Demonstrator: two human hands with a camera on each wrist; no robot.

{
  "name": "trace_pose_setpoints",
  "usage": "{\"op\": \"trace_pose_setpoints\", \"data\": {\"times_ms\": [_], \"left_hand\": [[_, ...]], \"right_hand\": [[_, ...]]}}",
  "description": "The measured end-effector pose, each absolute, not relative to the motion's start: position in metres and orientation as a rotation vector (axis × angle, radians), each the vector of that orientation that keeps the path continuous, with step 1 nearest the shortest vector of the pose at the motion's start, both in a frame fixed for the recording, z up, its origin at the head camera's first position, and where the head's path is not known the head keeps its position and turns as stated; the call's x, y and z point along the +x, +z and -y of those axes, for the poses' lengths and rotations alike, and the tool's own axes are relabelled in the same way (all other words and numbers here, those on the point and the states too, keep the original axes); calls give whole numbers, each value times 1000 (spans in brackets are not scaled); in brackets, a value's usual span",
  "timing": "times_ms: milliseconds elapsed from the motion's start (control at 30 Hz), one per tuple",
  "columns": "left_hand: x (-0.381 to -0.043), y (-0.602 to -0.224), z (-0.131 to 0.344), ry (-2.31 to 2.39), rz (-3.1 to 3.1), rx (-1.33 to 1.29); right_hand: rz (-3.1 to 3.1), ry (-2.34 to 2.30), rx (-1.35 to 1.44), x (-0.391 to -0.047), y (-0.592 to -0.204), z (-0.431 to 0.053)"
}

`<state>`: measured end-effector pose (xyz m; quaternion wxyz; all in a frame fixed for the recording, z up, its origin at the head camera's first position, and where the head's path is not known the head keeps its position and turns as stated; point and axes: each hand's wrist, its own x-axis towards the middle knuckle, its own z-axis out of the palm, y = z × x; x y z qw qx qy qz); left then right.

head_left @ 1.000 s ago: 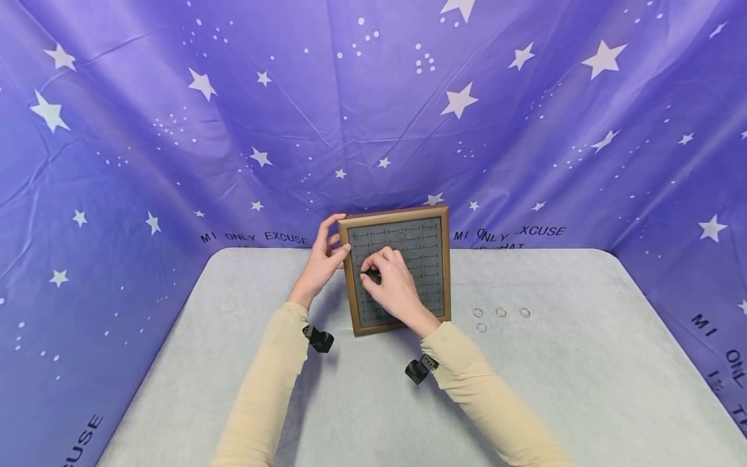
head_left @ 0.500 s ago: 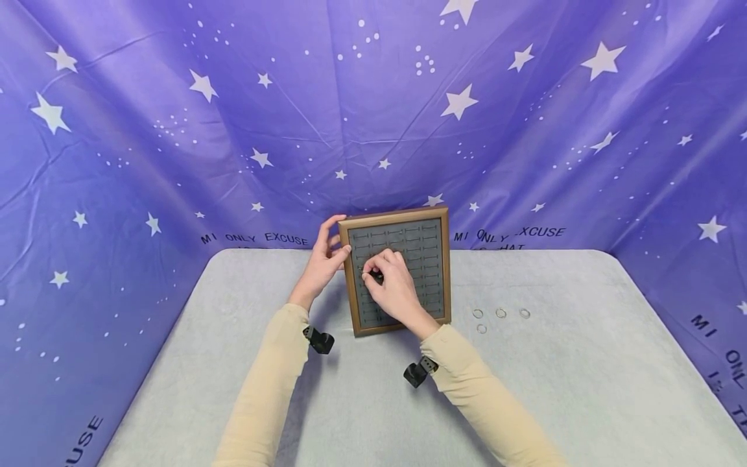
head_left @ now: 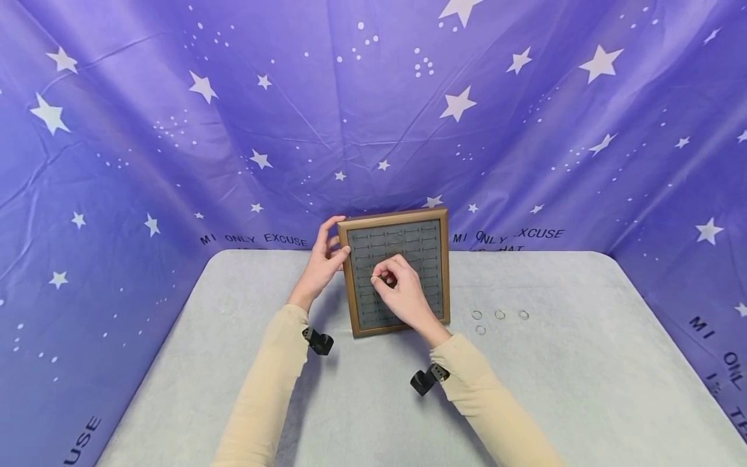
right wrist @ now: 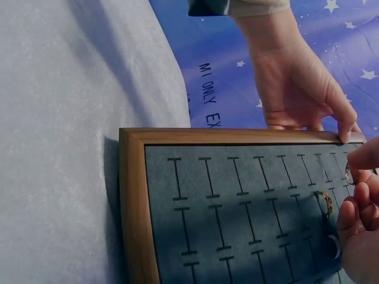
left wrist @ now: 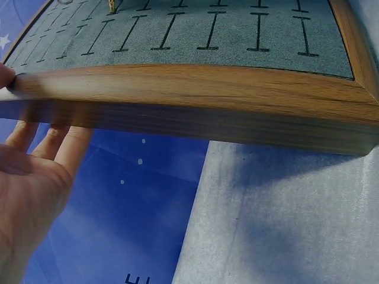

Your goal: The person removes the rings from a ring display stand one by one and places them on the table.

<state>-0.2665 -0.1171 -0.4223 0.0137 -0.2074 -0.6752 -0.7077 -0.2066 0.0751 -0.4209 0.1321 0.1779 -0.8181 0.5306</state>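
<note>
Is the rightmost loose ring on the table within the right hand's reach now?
Probably yes: the rightmost loose ring lies right of the framed board with nothing over it. But the right hand seems to pinch another ring, so it may need freeing first.

On the purple backdrop [head_left: 373,97], head view, "MI ONLY EXCUSE" [head_left: 253,239] is being displayed at nine o'clock and, partly hidden, at three, "USE" [head_left: 82,441] at eight, "MI" [head_left: 702,326] at four.
</note>
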Motion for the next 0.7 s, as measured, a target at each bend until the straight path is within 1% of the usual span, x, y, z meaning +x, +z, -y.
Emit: {"op": "trace_pose_setpoints", "data": {"times_ms": [700], "left_hand": [[-267, -423, 117, -2228, 2084, -641]], "right_hand": [[2374, 1490, 460, -190, -435, -100]]}}
